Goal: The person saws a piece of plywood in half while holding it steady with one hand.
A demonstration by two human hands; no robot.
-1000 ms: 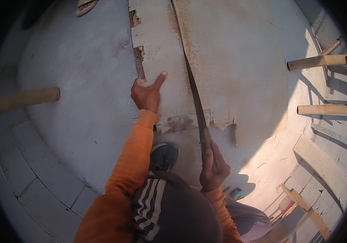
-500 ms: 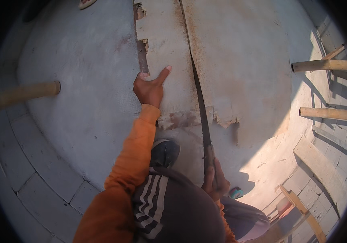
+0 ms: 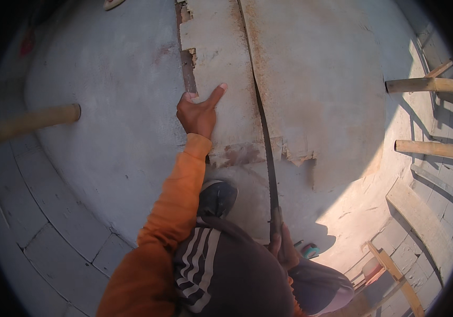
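Observation:
A worn, pale plywood board (image 3: pixel 218 111) with a ragged left edge is split lengthwise by a long dark slit. My left hand (image 3: pixel 197 116) grips its left edge, fingers curled over the side and thumb flat on top. A long, thin handsaw (image 3: pixel 272 182) lies along the lower end of the slit, its dark toothed blade coming back towards my body. My right hand (image 3: pixel 287 251) is closed round the saw's handle end beside my knee; the handle is mostly hidden in the fingers. Right of the slit extends the wider part of the sheet (image 3: pixel 321 95).
My dark shoe (image 3: pixel 218 198) is just below the board's near end. A bamboo pole (image 3: pixel 36 124) juts in from the left; two more bamboo poles (image 3: pixel 422 85) stand at the right. A small teal roll (image 3: pixel 310 250) lies by my right hand, and wooden pieces (image 3: pixel 395 269) are at lower right.
My right hand has drawn the saw back towards my body, so more blade shows below the board. My left hand keeps its grip. A blurred red spot now shows at the upper left.

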